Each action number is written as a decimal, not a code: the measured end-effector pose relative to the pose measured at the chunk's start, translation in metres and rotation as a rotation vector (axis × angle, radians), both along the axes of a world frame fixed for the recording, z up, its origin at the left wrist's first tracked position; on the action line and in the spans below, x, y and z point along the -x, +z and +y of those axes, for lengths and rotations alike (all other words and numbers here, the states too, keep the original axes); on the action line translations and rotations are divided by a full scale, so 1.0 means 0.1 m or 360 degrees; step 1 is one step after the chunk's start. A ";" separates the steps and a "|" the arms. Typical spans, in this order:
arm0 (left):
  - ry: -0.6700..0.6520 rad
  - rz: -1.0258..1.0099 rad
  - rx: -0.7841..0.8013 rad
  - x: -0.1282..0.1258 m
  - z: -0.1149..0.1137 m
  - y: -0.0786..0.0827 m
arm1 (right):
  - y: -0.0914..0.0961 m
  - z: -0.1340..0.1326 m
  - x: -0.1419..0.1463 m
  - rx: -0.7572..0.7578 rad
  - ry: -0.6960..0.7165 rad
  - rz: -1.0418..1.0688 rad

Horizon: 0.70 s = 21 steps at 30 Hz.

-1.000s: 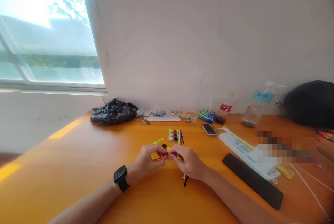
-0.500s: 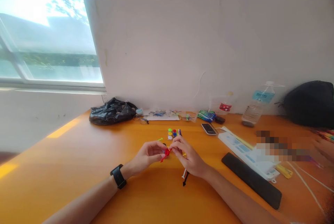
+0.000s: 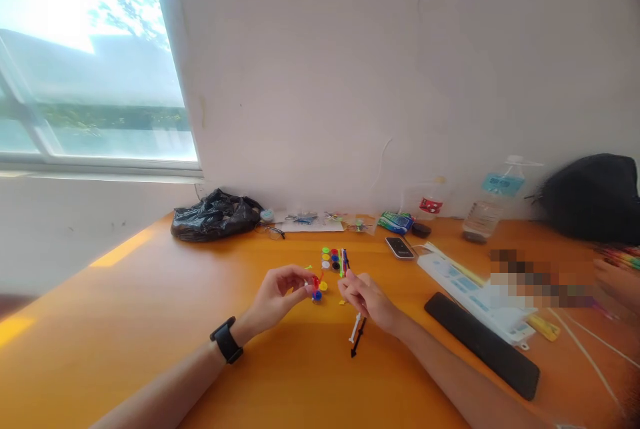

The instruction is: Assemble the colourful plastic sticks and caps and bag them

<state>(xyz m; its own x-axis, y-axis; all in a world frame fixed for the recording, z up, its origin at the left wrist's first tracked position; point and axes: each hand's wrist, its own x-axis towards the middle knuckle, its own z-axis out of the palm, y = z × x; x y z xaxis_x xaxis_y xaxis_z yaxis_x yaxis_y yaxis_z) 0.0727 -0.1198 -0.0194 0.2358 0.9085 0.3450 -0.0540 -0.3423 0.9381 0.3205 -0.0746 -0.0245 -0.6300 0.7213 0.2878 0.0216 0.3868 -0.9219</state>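
My left hand [image 3: 280, 294], with a black watch [image 3: 226, 340] on its wrist, pinches a small red plastic piece [image 3: 315, 281] just above the orange table [image 3: 150, 322]. A blue round cap [image 3: 317, 295] and a yellow one lie right under it. My right hand [image 3: 367, 297] reaches forward, its fingertips pinched at a bundle of coloured sticks [image 3: 343, 260] lying beside a cluster of small coloured caps [image 3: 331, 257]. A white stick [image 3: 355, 327] and a black stick [image 3: 357, 339] lie on the table under my right wrist.
Along the wall stand a black plastic bag [image 3: 215, 213], glasses, small packets, a phone [image 3: 399, 247], a water bottle [image 3: 491, 206] and a black bag [image 3: 595, 197]. A white strip [image 3: 470, 295] and a black bar [image 3: 483, 343] lie at right. Another person's hand [image 3: 617, 279] shows at the far right.
My hands have separated: the left keeps the red piece and holds it over the caps, the right has let go and moved forward to the coloured sticks.
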 end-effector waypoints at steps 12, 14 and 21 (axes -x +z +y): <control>0.0583 -0.0147 0.0083 0.33 0.34 -0.02 | -0.08 0.04 0.01 -0.0018 -0.0169 -0.0083; 0.0652 -0.0152 0.0127 0.41 0.42 -0.06 | -0.09 0.04 0.01 -0.0039 -0.0163 -0.0114; 0.0442 -0.0646 0.0444 0.56 0.60 -0.19 | -0.06 0.02 0.02 -0.0054 -0.0181 -0.0160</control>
<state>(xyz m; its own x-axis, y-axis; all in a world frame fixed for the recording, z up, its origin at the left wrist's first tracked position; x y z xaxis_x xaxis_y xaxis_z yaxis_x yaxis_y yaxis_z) 0.0170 -0.0602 -0.0385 -0.1268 0.9873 0.0959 -0.3729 -0.1370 0.9177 0.3188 -0.0724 -0.0308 -0.5716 0.7806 0.2528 0.1585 0.4073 -0.8994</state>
